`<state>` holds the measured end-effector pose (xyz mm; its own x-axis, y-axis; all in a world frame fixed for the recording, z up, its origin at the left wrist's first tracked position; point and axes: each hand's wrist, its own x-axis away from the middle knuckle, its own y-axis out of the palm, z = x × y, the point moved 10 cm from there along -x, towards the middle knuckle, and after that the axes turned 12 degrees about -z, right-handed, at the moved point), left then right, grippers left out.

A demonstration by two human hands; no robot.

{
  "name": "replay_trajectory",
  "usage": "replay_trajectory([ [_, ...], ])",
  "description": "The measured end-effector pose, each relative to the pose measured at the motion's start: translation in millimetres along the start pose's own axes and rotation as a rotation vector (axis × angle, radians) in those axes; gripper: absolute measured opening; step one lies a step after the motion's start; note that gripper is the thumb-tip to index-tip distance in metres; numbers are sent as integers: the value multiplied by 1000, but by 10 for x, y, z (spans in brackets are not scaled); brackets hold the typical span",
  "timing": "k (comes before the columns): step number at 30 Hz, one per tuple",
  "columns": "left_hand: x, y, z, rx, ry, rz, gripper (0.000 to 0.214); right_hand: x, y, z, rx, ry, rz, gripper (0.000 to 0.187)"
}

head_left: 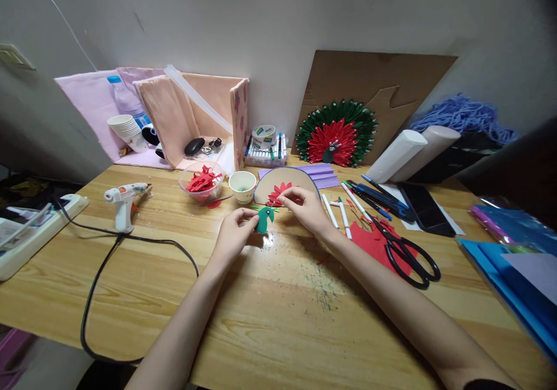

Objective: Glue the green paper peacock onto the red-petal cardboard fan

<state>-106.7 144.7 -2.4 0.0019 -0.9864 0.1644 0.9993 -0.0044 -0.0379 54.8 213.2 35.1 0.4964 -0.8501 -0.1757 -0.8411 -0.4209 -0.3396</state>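
Observation:
Between the thumb and fingers of my left hand (235, 232) is a small green paper bird's head (263, 221) with an eye and a curved beak, held just above the table. My right hand (307, 209) is closed in a pinch a little to the right of it; whatever is at its fingertips is too small to make out. Behind both hands lies a rounded cardboard piece (300, 177) with a dark blue edge. Red pointed paper petals (278, 191) sit on it, partly hidden by my right hand. Thin green strips show just above the bird's head.
A glue gun (123, 204) stands left, its black cord looping across the table. A bowl of red scraps (202, 184) and a paper cup (242, 187) stand behind my left hand. Scissors (404, 251) lie on red paper (365, 242) at right. A finished green-and-red peacock (333, 137) leans behind.

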Motion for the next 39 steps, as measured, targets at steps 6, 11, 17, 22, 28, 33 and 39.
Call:
replay_trajectory([
  [6,10,21,-4,27,-13,-6,20,-17,-145,99,-219,48,86,18],
  [11,24,23,18,34,-20,-4,21,-49,-116,306,-788,194,45,16],
  [17,40,31,67,31,6,-6,21,-66,-120,264,-790,231,-72,25],
  [22,34,39,78,36,25,-15,24,-48,-58,93,-302,181,-250,22],
  [28,31,45,110,2,83,-31,26,-24,75,-72,4,50,-421,22],
  [33,24,26,95,-5,91,-28,25,9,136,-51,35,68,-510,19],
  [39,31,45,84,15,74,-34,25,18,191,-90,9,70,-495,17],
])
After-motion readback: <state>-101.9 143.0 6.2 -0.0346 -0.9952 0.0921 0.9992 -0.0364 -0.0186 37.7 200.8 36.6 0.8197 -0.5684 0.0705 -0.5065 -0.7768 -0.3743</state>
